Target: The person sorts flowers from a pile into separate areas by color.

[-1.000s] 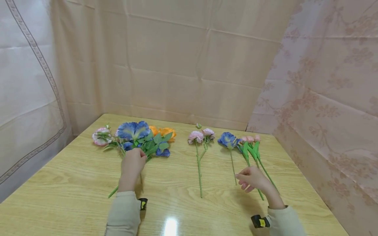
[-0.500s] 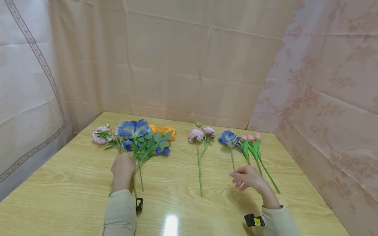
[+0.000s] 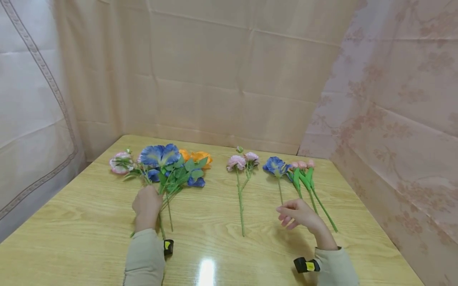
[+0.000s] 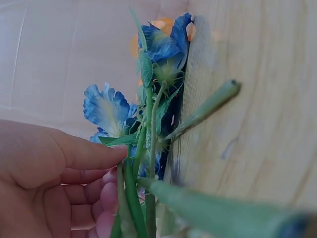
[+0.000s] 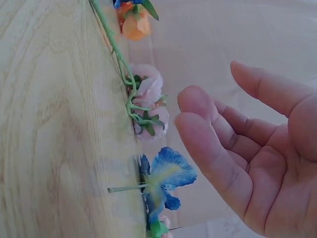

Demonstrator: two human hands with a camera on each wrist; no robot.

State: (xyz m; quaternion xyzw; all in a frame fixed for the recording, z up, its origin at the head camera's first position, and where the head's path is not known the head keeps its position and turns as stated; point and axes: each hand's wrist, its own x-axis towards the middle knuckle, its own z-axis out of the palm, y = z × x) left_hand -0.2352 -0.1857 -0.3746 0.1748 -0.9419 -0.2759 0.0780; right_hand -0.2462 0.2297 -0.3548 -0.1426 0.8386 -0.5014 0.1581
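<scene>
Evidently, the left hand (image 3: 147, 203) pinches bunched stems (image 4: 132, 201) between thumb and fingers below the leaves (image 3: 196, 173), likely so the petals (image 3: 153, 155) go uncrushed; the right hand (image 3: 298, 216), loosely parted and holding nothing, hangs near a blue flower (image 3: 274, 166) lying on the table (image 3: 89, 246) (stem toward the person, perhaps for easy reaching).

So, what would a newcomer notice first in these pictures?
Probably the big blue flower beyond the left hand, which grips several stems. Bright orange blooms lie right of that flower. Then the empty right hand, near another blue flower and pink buds on the right.
</scene>
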